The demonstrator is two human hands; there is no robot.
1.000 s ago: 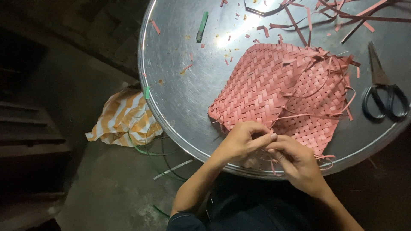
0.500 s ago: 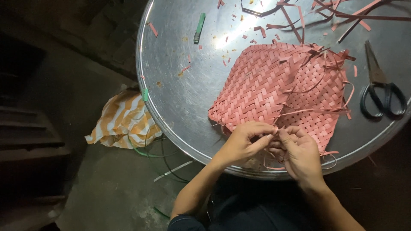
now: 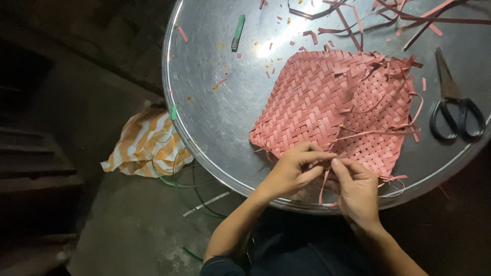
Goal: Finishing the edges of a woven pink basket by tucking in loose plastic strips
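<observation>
At lower centre of the frame, left hand (image 3: 294, 171) and right hand (image 3: 358, 189) pinch pink strips (image 3: 324, 185) together at the woven mat's (image 3: 332, 105) near corner; mat stretches toward upper right.

An orange-and-white striped bag (image 3: 146, 145) lies crumpled on the floor, just left of the metal tray (image 3: 204, 102).

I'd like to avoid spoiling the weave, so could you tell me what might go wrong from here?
The left hand and right hand pinch loose strips at the near corner of the pink woven mat; a hard pull might loosen the weave there. That corner sits close to the edge of the metal tray, so the mat could slide off. The scissors lie within elbow range.
</observation>
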